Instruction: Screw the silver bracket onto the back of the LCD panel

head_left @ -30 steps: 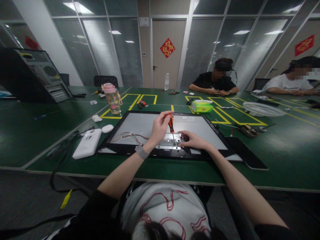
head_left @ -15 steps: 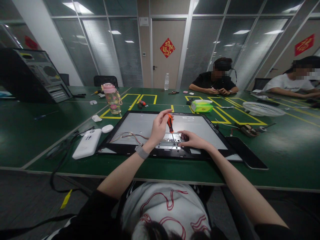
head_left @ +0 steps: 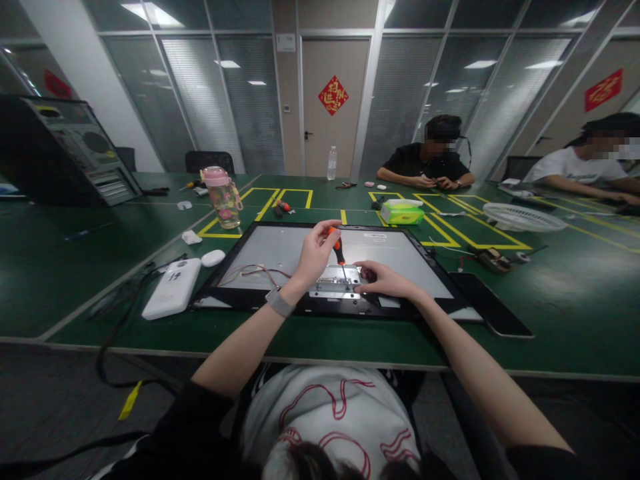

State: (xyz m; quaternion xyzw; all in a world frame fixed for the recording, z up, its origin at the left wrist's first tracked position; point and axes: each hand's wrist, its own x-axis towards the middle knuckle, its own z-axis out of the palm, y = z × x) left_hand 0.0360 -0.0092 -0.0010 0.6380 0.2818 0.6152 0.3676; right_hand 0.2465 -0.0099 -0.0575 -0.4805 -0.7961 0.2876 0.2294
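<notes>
My left hand [head_left: 316,252] is closed round the orange-and-black handle of a screwdriver [head_left: 339,253], gripping it near the top. The tool leans, its thin shaft running down to a silver metal bracket [head_left: 330,287]. At the bracket's right end, my right hand [head_left: 387,279] keeps thumb and forefinger around the edge, beside a small dark part. Beneath both hands a flat display panel [head_left: 265,250] lies on the table, grey in the middle and framed in black. Thin wires [head_left: 260,268] cross its left side.
Left of the panel are a white power bank [head_left: 173,288], a white oval case [head_left: 213,258] and a pink-lidded bottle [head_left: 221,197]. A black phone [head_left: 493,307] lies at the right. Beyond are a green tissue pack [head_left: 401,212], a fan grille [head_left: 523,217] and two seated people.
The screwdriver's handle has tipped to the left, and the fingers of my left hand have turned with it. My right hand stays on the bracket. The view has shifted slightly.
</notes>
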